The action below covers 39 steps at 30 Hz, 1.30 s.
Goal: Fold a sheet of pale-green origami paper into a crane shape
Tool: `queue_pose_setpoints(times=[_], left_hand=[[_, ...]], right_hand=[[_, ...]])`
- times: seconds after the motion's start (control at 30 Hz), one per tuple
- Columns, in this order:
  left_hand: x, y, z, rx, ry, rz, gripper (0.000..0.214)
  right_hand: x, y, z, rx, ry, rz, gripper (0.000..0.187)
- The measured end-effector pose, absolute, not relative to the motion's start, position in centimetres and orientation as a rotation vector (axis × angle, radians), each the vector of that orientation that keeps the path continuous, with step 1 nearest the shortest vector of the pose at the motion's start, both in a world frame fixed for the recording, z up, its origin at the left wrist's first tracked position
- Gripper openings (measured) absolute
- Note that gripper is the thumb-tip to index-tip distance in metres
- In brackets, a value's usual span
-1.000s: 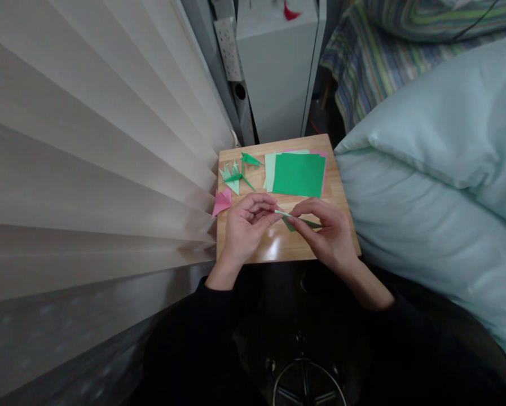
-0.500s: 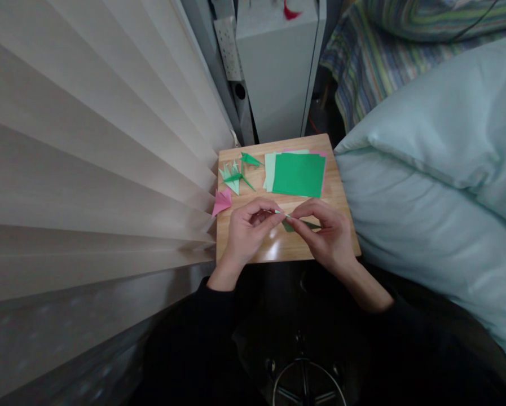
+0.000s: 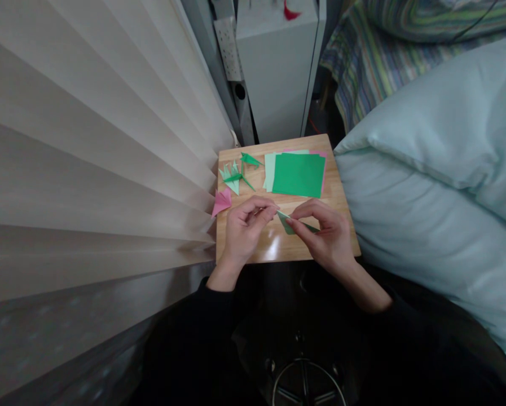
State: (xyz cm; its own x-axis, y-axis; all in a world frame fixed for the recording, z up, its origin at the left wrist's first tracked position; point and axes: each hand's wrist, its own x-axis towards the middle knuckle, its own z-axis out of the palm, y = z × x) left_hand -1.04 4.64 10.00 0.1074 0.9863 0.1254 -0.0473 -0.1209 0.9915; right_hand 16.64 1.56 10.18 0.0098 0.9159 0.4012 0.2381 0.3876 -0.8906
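Observation:
A folded piece of light green origami paper is held low above the wooden tabletop. My right hand pinches it between thumb and fingers, which hide part of it. At its left tip, the thumb and forefinger of my left hand are closed on the corner. Beyond my left hand lie finished paper shapes: a pink one, a light green one and dark green ones, among them a winged shape. Past my right hand is a stack of square paper with a dark green sheet on top.
A pleated curtain hangs along the table's left side. A pale blue quilt borders the right edge. Behind the table stands a grey-white cabinet. A wheeled chair base shows below.
My left thumb and fingers have slid a little left, to the paper's tip, so more of its light green edge shows. My right hand has barely moved.

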Motion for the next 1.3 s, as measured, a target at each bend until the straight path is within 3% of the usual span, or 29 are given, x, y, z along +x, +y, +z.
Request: queue_pose_setpoints(times=[0.77,1.3], left_hand=[[-0.3,4.5,10.3,1.347,1.077,1.164,0.029],[-0.3,4.4,10.5,1.358,1.129,1.096,0.021]], right_hand=[[16.5,1.7,9.4,-1.118,-1.457,0.926,0.017],[16.1,1.9,8.4,-1.141,-1.272,1.235,0.023]])
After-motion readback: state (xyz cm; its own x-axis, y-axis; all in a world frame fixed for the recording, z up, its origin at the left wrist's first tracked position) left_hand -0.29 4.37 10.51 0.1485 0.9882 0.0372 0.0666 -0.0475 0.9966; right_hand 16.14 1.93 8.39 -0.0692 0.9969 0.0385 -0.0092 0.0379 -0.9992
